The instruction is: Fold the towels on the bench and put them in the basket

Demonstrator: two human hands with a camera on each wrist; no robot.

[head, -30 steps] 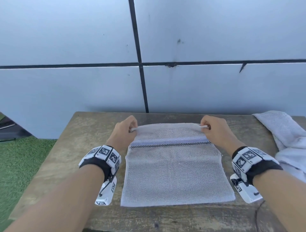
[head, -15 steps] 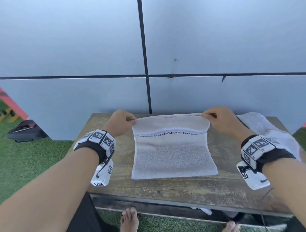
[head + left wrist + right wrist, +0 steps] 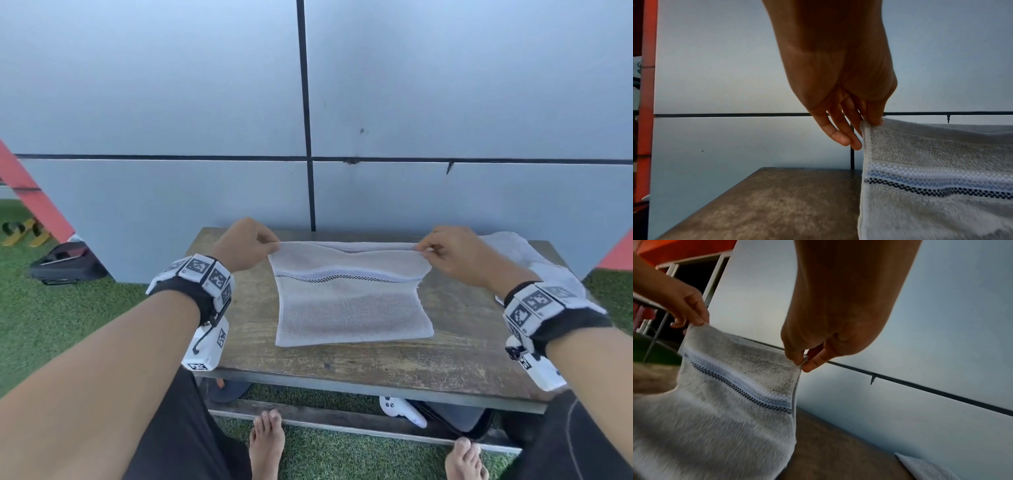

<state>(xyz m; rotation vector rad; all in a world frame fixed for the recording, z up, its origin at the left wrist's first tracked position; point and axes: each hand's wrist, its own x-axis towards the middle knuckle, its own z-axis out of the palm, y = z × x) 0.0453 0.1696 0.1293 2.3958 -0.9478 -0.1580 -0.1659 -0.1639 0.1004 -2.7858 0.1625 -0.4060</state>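
The towel [image 3: 349,301] is pale grey-white terry with a woven band across it, white and light blue checks edged by a thin black-and-white checkered line, and it is doubled, its far edge lifted off the wooden worktop [image 3: 455,346] while its near edge lies flat on the wood. The left hand [image 3: 245,245] pinches the towel's raised left corner between thumb and fingers, and the right hand [image 3: 452,255] pinches the right corner likewise, the top edge stretched between them. A second white towel [image 3: 534,263] lies crumpled at the worktop's far right end.
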